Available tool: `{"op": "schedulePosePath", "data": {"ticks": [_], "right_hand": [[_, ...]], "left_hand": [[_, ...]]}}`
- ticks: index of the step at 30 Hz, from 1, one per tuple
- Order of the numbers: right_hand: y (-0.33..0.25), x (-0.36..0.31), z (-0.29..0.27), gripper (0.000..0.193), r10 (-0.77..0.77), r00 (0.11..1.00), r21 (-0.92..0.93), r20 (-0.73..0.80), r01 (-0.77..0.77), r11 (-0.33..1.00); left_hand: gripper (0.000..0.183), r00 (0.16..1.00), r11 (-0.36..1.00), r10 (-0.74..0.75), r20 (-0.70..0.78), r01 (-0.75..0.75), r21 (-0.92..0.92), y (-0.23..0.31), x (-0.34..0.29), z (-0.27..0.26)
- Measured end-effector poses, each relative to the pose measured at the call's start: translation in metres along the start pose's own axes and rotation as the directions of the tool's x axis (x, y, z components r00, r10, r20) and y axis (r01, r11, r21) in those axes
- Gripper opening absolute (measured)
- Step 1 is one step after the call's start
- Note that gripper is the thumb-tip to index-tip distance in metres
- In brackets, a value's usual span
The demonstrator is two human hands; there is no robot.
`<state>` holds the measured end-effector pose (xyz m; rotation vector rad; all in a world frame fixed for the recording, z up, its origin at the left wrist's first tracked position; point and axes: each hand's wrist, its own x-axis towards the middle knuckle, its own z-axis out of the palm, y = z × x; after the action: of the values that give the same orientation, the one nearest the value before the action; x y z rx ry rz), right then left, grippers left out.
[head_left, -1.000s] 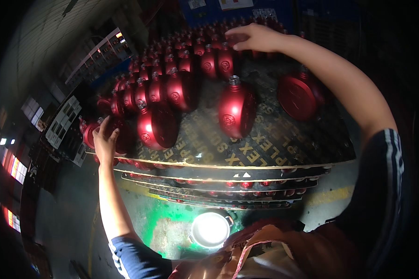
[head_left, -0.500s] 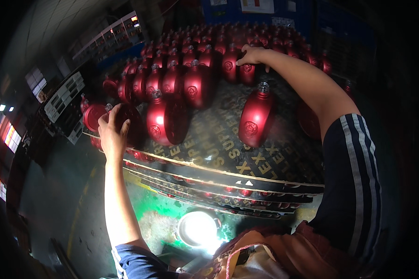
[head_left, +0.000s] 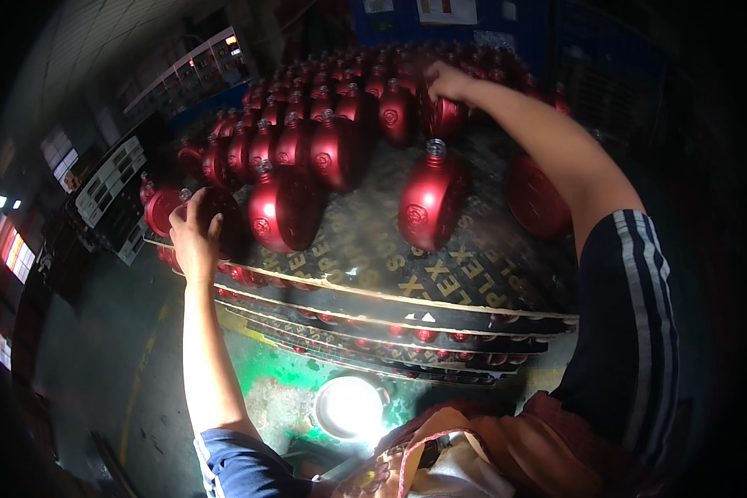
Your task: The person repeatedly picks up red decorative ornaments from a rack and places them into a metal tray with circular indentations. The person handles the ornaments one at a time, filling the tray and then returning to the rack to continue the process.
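On board: 2 hands, each gripping 1 bottle.

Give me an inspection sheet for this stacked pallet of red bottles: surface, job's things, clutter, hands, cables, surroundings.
Surface: dark printed board tops a stack of boards, with bottle caps showing between the layers.
Job's things: round red bottles stand in rows at the far side; one red bottle stands alone in front, upright.
Clutter: nothing seen.
Hands: left hand grips a red bottle at the board's left edge; right hand rests on a bottle in the far rows.
Cables: nothing seen.
Surroundings: dim hall, shelving at far left, green floor patch and a bright glare spot below the stack.
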<state>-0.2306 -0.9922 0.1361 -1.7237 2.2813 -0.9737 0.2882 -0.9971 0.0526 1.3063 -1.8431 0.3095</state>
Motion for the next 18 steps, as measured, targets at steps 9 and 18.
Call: {"op": "schedulePosePath", "data": {"ticks": [9,18], "right_hand": [[-0.072,-0.13,-0.13,0.066,-0.229,0.957,0.491,-0.176,0.287,0.823],[-0.105,-0.334,-0.05,0.07,-0.363,0.87,0.893,-0.334,0.415,0.172]], "left_hand": [[0.055,0.991,0.994,0.023,-0.132,-0.037,-0.105,-0.015,-0.012,0.007],[0.052,0.844,0.8,-0.388,-0.37,0.109,-0.59,-0.01,-0.112,-0.039]]}}
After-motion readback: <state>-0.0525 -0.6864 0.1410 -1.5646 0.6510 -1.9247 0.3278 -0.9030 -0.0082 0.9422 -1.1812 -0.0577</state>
